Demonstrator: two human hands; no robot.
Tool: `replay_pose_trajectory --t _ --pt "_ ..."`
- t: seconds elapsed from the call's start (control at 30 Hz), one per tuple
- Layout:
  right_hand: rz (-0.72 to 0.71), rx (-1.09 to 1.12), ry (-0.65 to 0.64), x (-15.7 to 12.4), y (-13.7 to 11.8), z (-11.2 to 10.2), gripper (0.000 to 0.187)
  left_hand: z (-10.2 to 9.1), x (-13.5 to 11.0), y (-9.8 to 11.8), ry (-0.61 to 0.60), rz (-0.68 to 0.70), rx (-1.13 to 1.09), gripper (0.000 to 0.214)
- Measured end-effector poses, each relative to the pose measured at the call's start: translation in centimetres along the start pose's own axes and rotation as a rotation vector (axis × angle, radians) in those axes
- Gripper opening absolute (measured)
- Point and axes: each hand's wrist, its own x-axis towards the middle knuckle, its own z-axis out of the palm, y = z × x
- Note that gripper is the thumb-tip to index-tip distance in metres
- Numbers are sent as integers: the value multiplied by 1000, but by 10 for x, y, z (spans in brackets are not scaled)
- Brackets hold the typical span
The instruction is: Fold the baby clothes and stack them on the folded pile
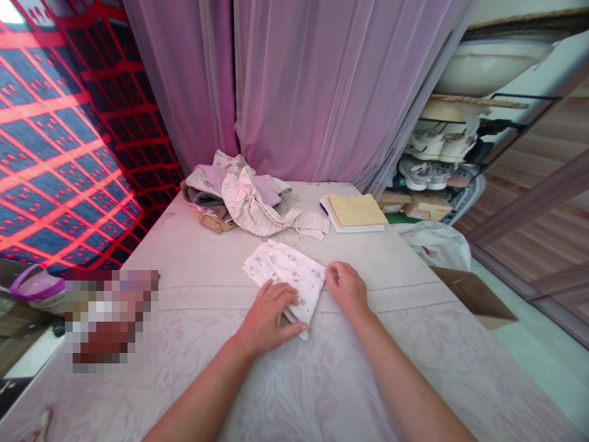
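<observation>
A folded pale pink cloth (294,264) with a small print lies on the covered table (193,362), in the middle of the head view. Across its near left part rests my left hand (271,316), fingers stretched out and the thumb apart at the near corner. My right hand (347,288) is at the cloth's right edge, its fingers curled and closed on the edge by the thumb. Beyond the cloth, a striped garment (262,209) trails from a loose heap of clothes (216,178).
A folded yellow cloth (356,210) lies on white fabric at the back right. Purple curtains (294,92) hang behind the table. Shelves with shoes (426,172) and an open cardboard box (469,294) stand to the right. A blurred patch (108,319) covers something at the left.
</observation>
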Motion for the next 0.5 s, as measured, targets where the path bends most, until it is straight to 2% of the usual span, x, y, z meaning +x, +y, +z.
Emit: replay_pose_trajectory --t 0.1,0.17,0.23,0.3,0.37,0.5 --pt "127 -72 -178 -7 -7 -16 24 -6 0 -18 206 -73 81 16" --pt "166 -88 -300 -12 -13 -25 31 -12 -2 -35 356 -194 186 20" --pt "207 -35 -361 -16 -18 -30 27 -17 -5 -52 449 -319 273 30" --pt "277 66 -415 -19 -23 -31 19 -21 -9 -65 459 -413 309 38" --pt "376 183 -504 -20 -27 -29 20 -23 -10 -71 396 -468 309 41" --pt "542 345 -675 -16 -33 -26 18 -26 -7 -65 259 -551 302 43"
